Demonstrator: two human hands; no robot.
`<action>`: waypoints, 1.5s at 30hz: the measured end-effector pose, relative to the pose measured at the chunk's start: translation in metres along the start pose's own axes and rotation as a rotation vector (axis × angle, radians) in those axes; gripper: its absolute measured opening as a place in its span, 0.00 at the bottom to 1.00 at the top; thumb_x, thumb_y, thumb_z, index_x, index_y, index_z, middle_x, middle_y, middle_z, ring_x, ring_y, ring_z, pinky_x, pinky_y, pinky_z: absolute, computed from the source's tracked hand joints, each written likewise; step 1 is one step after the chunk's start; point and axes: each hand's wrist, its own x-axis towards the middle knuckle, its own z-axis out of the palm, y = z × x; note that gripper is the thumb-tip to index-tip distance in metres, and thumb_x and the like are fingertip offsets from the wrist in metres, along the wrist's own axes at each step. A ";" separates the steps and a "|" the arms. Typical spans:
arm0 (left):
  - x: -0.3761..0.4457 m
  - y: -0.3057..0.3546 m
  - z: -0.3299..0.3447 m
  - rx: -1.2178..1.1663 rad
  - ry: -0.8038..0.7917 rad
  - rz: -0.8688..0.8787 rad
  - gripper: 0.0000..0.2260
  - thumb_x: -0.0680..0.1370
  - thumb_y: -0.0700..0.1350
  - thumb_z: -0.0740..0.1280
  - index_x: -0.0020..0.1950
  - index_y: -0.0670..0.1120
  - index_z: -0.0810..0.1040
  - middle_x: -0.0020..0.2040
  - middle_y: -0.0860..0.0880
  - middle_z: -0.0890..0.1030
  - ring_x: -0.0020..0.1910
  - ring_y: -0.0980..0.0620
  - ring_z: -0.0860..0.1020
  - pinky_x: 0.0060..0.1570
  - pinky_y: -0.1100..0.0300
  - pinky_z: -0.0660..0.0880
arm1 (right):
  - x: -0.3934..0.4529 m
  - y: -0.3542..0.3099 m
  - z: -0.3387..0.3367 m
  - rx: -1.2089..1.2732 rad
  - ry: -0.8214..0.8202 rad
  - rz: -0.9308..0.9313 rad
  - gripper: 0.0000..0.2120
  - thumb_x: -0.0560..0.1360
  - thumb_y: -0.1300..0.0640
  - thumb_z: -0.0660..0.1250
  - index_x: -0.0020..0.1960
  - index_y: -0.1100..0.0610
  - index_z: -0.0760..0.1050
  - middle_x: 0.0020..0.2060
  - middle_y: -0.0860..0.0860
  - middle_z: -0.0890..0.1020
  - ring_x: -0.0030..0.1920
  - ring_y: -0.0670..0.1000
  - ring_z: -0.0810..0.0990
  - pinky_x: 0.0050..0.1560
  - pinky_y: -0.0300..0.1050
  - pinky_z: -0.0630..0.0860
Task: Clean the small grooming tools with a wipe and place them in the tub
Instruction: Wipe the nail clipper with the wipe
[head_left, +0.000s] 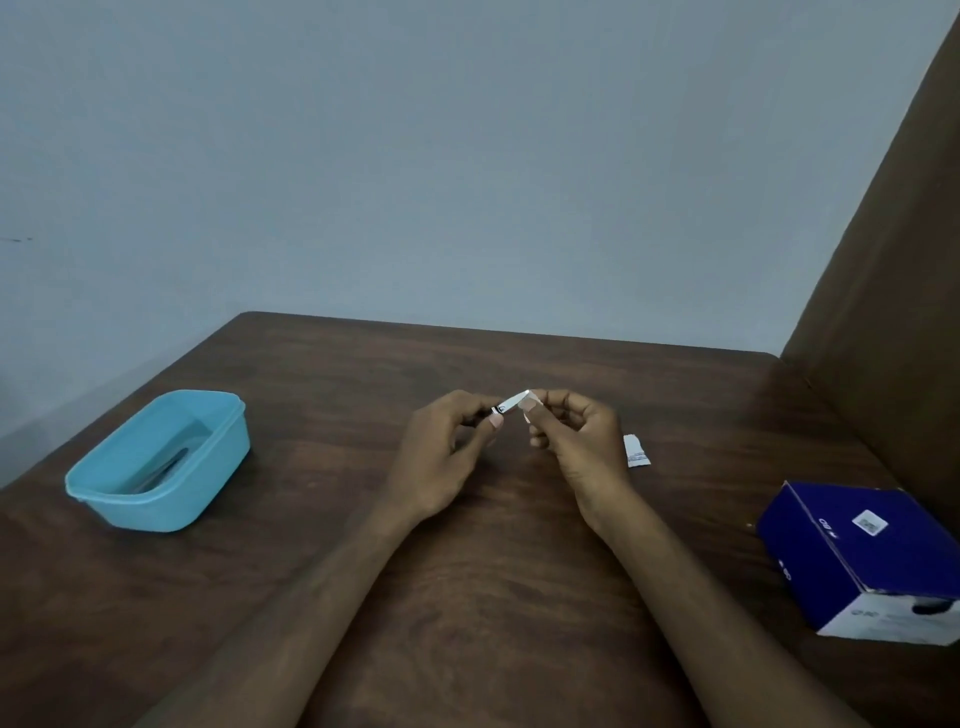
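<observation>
The fingers (496, 422) of the left hand (447, 457) pinch the little metal tool (506, 406) while the right hand (576, 441) fingers squeeze the wipe (531, 397) on its tip, so hold tight and rub slowly along it.

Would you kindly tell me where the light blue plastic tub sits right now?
In the head view, the light blue plastic tub sits on the dark wooden table at its left side, left of the left hand.

Light blue tub (156, 462), dark brown wood-grain table (467, 597), navy and white box (862, 556), white sachet (636, 451)
</observation>
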 end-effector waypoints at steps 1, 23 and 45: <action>0.001 0.000 -0.001 0.045 0.003 0.018 0.07 0.85 0.44 0.70 0.60 0.51 0.86 0.49 0.55 0.83 0.51 0.56 0.82 0.52 0.62 0.81 | 0.000 -0.001 0.002 -0.005 -0.005 -0.005 0.04 0.79 0.55 0.77 0.50 0.55 0.88 0.38 0.50 0.86 0.36 0.46 0.81 0.45 0.45 0.82; 0.000 0.007 0.008 0.254 0.017 0.168 0.13 0.84 0.38 0.67 0.68 0.40 0.83 0.53 0.46 0.82 0.51 0.52 0.80 0.54 0.70 0.72 | -0.018 -0.010 0.005 0.085 -0.066 -0.028 0.02 0.76 0.63 0.78 0.45 0.59 0.86 0.42 0.53 0.88 0.42 0.44 0.82 0.43 0.41 0.77; 0.007 0.004 0.020 0.305 0.166 0.209 0.11 0.79 0.39 0.76 0.61 0.43 0.85 0.49 0.48 0.82 0.46 0.49 0.81 0.47 0.62 0.74 | -0.006 -0.002 0.012 0.079 -0.032 0.044 0.05 0.78 0.58 0.77 0.48 0.59 0.86 0.35 0.50 0.83 0.33 0.45 0.75 0.34 0.41 0.73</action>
